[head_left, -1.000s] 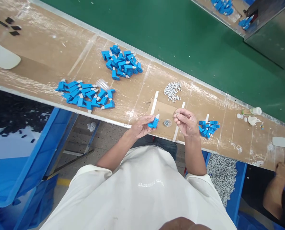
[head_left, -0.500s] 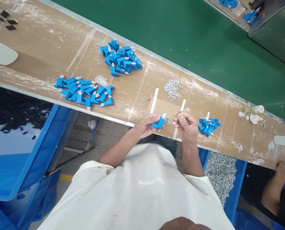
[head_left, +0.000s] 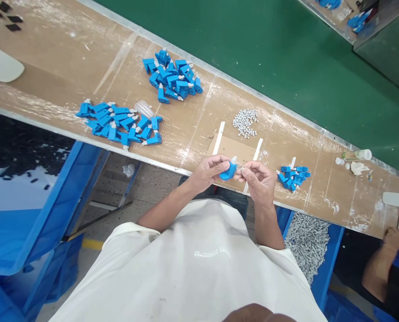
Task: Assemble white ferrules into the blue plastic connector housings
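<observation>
My left hand (head_left: 208, 171) is closed around a small blue plastic connector (head_left: 227, 171) with a white tip, held just above the near edge of the brown workbench (head_left: 68, 62). My right hand (head_left: 258, 178) is pinched shut on a tiny part I cannot make out, its fingertips touching the connector's end. A small pile of blue connectors (head_left: 293, 175) lies just right of my right hand. Beyond my hands is a heap of small white parts (head_left: 244, 122).
Two larger piles of blue connectors (head_left: 120, 125) (head_left: 172, 80) lie to the left, with a clear cap (head_left: 144, 108) between them. A green conveyor belt (head_left: 269, 53) runs behind the bench. Blue bins (head_left: 35, 214) stand below; one at the right holds grey parts (head_left: 308, 243). Another person's hand (head_left: 395, 237) rests at the far right.
My two hands have come together: the right hand's pinched fingers now touch the end of the blue connector in my left hand. The small round clear piece between them is now hidden.
</observation>
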A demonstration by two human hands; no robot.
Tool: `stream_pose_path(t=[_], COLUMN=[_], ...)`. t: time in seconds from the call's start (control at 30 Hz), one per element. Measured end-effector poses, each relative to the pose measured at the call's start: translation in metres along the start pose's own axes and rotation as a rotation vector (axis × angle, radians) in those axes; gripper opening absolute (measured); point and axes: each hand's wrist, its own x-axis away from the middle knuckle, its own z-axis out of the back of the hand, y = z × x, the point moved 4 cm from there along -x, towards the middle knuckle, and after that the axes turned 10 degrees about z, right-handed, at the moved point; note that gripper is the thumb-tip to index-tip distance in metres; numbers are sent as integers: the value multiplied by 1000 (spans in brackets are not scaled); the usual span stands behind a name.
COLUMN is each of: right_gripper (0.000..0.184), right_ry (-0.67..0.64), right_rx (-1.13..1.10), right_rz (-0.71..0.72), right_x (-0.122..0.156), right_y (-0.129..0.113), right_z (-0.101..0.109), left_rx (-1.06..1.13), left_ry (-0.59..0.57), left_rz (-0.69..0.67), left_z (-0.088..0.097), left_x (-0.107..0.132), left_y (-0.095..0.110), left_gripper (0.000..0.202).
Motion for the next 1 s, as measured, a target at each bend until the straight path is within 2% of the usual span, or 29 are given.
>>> stream_pose_path(t=[0.2,0.7,0.9,1.0], right_gripper=[35,31,28,32], right_ry=[37,68,66,67], right_rx=[49,148,94,-2], right_rz=[55,113,76,-4], right_x=[3,6,4,1], right_y=[1,0,4,9], right_z=[-6,-12,-12,-9], left_rx=[-90,-201,-178,-176], left_ry=[81,135,150,127], left_rz=[-129,-211,-220,-243], left_z=[-1,4,2,0], left_x=[1,1,4,4], left_y=[2,0,3,4], left_gripper=[46,47,45,44])
